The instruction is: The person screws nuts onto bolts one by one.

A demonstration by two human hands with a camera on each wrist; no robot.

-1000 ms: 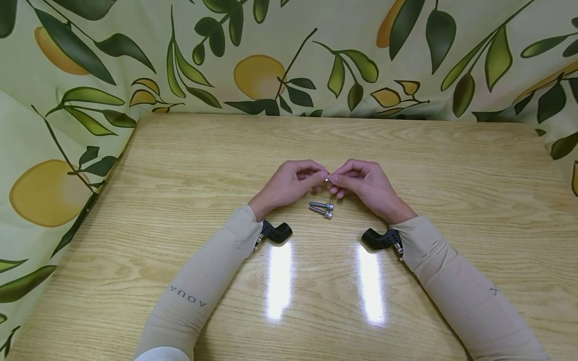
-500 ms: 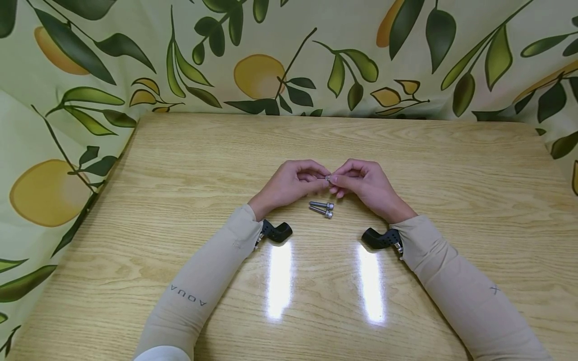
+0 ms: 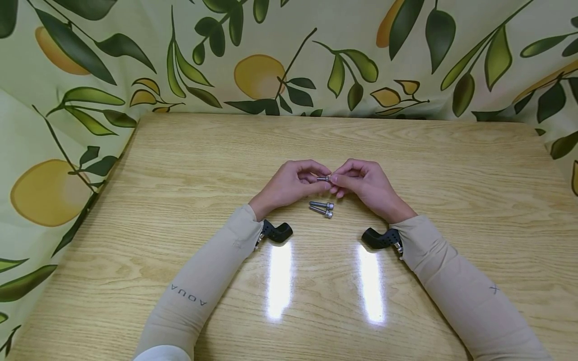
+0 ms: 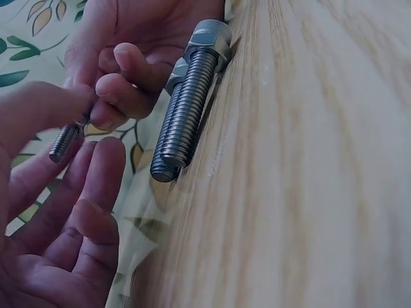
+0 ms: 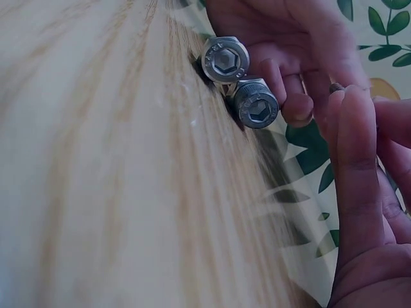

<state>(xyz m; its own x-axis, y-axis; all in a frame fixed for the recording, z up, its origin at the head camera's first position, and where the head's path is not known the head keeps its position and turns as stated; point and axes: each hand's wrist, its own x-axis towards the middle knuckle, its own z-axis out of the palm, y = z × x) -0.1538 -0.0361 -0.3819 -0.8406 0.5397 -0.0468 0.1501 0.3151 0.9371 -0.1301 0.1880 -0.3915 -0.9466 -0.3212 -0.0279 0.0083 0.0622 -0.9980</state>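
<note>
A small steel bolt (image 3: 321,179) is held between the two hands above the table, its threaded end pointing toward the left palm. The right hand (image 3: 368,185) pinches its head end, which the fingers hide. At the nut (image 4: 81,122) on this bolt, the thumb and forefinger of the left hand (image 3: 291,183) close in from either side. Just below the hands, two larger socket-head bolts (image 3: 321,205) lie side by side on the wood, each with a nut up near its head. Their hex sockets (image 5: 226,61) face the right wrist camera.
The wooden table (image 3: 203,150) reaches back to a cloth (image 3: 334,30) printed with leaves and fruit, which also hangs along the left side. Black wrist mounts (image 3: 277,232) jut inward from both sleeves, close to the tabletop.
The left thumb has slid down and toward the body, uncovering the threaded shaft that it hid a second ago. The right hand and the two bolts on the table stay put.
</note>
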